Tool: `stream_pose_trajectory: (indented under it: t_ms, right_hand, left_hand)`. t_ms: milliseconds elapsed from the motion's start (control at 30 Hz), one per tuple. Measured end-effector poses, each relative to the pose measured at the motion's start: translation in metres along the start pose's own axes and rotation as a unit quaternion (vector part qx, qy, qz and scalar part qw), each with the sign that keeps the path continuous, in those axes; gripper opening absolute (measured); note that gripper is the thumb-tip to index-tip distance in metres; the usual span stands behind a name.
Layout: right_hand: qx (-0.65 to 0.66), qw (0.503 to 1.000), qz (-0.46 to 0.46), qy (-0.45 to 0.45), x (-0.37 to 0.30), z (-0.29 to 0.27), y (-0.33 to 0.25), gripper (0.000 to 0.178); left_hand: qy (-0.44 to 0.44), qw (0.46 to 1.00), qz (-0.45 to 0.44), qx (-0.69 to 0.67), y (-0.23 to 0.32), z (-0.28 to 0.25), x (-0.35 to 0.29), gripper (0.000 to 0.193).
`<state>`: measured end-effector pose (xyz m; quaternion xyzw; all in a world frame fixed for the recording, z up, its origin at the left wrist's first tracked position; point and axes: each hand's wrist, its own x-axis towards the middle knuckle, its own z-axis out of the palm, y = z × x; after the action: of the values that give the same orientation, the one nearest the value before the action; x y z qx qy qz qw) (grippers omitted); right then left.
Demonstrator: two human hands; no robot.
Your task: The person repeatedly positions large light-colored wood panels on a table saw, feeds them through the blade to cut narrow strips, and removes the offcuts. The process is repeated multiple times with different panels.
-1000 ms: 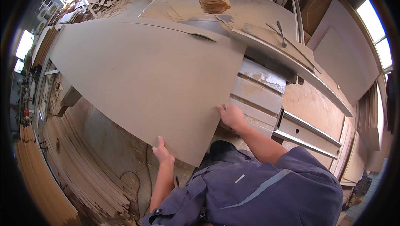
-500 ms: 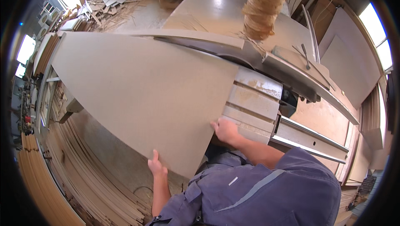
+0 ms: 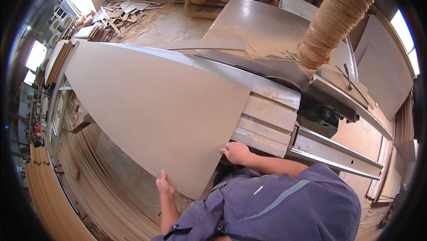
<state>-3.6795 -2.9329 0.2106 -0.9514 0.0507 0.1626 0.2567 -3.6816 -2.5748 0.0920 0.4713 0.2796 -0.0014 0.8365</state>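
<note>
A large beige board (image 3: 160, 107) lies on the ribbed metal sliding table (image 3: 270, 107) of a panel saw, its narrow far end reaching to the left. My left hand (image 3: 164, 185) grips the near edge, thumb on top and the other fingers hidden underneath. At the right end edge, close to the near corner, my right hand (image 3: 236, 153) is closed on the board with its fingertips at the rim. Beyond the board, a long thin strip (image 3: 209, 44) rests on the saw, separated from it by a band of bare metal.
A ribbed dust hose (image 3: 340, 18) hangs over the saw's fixed table (image 3: 244, 16). Metal rails (image 3: 338, 154) run out at the right. Long wood strips (image 3: 102, 183) are stacked at lower left, and offcuts (image 3: 122, 14) lie heaped on the far floor.
The board has come away from the thin strip toward me, baring metal table between them. Both hands have moved slightly nearer my body with it. The whole view has also shifted.
</note>
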Motion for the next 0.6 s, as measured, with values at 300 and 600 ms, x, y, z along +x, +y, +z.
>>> stream_pose_trajectory:
  t_ms: [300,600]
  right_hand:
    - [-0.097,0.969,-0.123,0.189,0.117,-0.146,0.008,0.018]
    - [-0.349,0.915,-0.126,0.158,0.354,-0.351,0.062,0.027]
  left_hand:
    - [0.052,0.999,-0.001,0.008,-0.005,0.023,0.009,0.045]
    - [0.074,0.997,0.004,0.004,-0.029,0.091,0.075,0.048]
